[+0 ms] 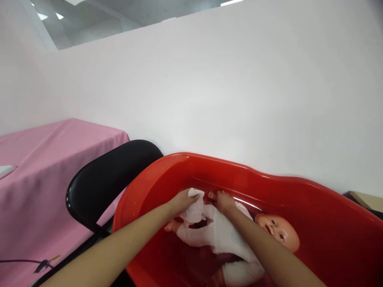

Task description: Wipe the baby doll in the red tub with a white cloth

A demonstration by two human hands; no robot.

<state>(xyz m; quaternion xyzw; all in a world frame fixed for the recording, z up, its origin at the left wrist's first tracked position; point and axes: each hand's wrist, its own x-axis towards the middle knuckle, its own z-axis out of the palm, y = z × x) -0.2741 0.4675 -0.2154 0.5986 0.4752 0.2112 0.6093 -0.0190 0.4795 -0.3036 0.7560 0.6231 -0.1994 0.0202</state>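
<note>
A baby doll (229, 235) in white clothing lies on its back in a red tub (179, 167), its head toward the right and its feet toward the left. My left hand (183, 201) pinches a white cloth (196, 210) over the doll's lower legs. One bare foot of the doll pokes out just below that hand. Closed around the doll's far arm is my right hand (224, 201), with the small doll hand showing beside my fingers. My right forearm crosses in front of the doll's chest and hides part of it.
A black chair (110, 183) stands against the tub's left end. Left of it is a table under a pink cloth (60, 159), with a dark cord (20, 261) low down. A white wall (209, 91) rises behind the tub. A cardboard-coloured box (366, 200) sits at far right.
</note>
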